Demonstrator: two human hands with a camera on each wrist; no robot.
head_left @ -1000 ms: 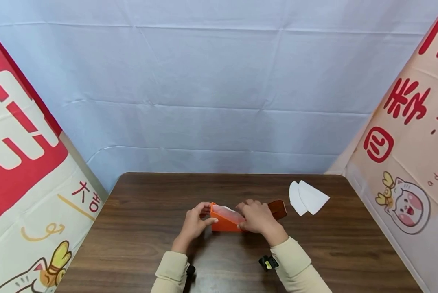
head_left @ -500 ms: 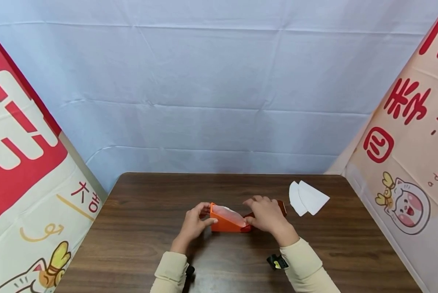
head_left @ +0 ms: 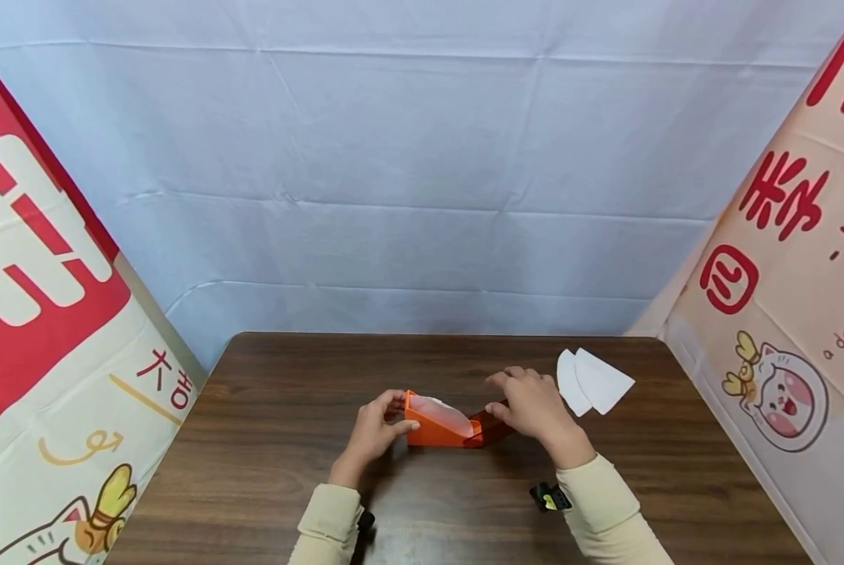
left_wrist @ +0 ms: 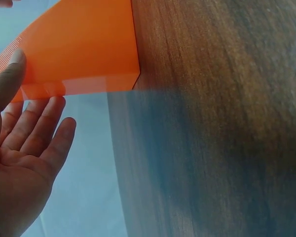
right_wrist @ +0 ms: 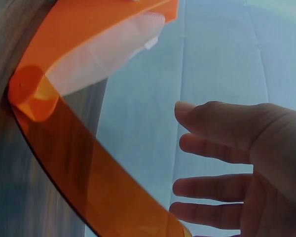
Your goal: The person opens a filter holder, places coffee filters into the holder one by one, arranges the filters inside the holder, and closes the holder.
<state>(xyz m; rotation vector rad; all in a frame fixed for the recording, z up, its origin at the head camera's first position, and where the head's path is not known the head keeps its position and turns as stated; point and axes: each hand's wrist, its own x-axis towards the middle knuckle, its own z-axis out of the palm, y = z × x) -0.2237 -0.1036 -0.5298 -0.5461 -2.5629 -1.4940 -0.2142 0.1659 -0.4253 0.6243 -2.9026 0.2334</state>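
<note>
An orange coffee filter box (head_left: 432, 433) with sloping sides stands on the table. My left hand (head_left: 374, 430) holds its tall left end, thumb on the near side and fingers at the end; the left wrist view shows the thumb (left_wrist: 10, 79) against the orange wall (left_wrist: 89, 44). White filter papers (right_wrist: 103, 57) sit inside, their edges above the slope. The see-through brown lid (right_wrist: 101, 173) is hinged at the box's low end and swung out to the right. My right hand (head_left: 535, 404) is over the lid, partly hiding it; its fingers (right_wrist: 212, 187) hold nothing.
Two white fan-shaped filter papers (head_left: 598, 382) lie overlapping on the dark wooden table (head_left: 309, 369), right of my right hand. A pale cloth (head_left: 394, 157) hangs behind the table, and printed cloths (head_left: 775, 314) hang at both sides.
My right hand has drawn off to the right, away from the box and its papers, uncovering the box's low end and lid hinge. The left hand and box stay put.
</note>
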